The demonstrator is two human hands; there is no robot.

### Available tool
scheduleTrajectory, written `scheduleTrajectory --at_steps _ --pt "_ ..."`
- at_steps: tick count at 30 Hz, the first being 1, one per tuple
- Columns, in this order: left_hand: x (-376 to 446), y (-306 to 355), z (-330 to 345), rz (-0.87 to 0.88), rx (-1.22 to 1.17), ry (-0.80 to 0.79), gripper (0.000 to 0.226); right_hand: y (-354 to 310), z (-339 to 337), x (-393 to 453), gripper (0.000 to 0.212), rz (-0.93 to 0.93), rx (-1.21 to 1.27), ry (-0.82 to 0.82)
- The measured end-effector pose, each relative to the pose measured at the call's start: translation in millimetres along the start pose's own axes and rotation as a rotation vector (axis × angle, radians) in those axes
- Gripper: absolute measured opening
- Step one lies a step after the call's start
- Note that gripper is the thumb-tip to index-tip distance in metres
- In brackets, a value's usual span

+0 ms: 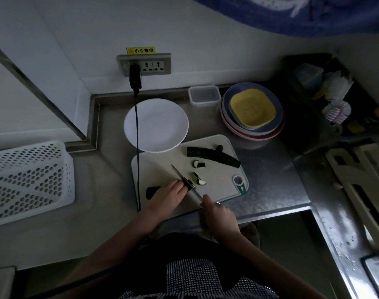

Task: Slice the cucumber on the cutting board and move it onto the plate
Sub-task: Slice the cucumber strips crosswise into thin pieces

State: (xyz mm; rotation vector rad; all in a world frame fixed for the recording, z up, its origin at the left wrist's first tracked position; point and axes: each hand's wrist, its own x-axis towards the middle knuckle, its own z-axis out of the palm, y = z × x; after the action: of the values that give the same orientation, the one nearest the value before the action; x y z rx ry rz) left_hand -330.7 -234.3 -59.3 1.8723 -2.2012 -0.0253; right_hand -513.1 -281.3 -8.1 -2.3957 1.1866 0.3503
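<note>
Head view: my left hand (170, 194) pins a cucumber piece (152, 192) on the cutting board (218, 182), long axis nine-to-three. My right hand (220, 214) grips the knife (185, 182), crossing its three o'clock end. Plate (156, 125) waits at twelve.

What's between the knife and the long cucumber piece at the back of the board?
In the head view, small cut slices lie on bare board between the knife and the long cucumber piece.
</note>
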Motion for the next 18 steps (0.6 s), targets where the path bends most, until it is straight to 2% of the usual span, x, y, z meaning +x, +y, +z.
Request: scheduleTrajectory --at_steps 5,10,18 --pt "1.2 0.5 -1.2 0.014 0.017 -0.020 0.042 -1.3 3.2 3.6 0.018 0.024 -0.007 -0.034" --pt "0.1 0.0 -0.6 0.008 -0.011 -0.048 0.041 -1.1 5.7 5.5 0.023 0.056 -0.033 -0.061" --pt "-1.1 0.7 -7.4 -0.001 -0.013 -0.015 0.040 4.4 5.7 0.7 0.026 0.075 -0.024 0.042"
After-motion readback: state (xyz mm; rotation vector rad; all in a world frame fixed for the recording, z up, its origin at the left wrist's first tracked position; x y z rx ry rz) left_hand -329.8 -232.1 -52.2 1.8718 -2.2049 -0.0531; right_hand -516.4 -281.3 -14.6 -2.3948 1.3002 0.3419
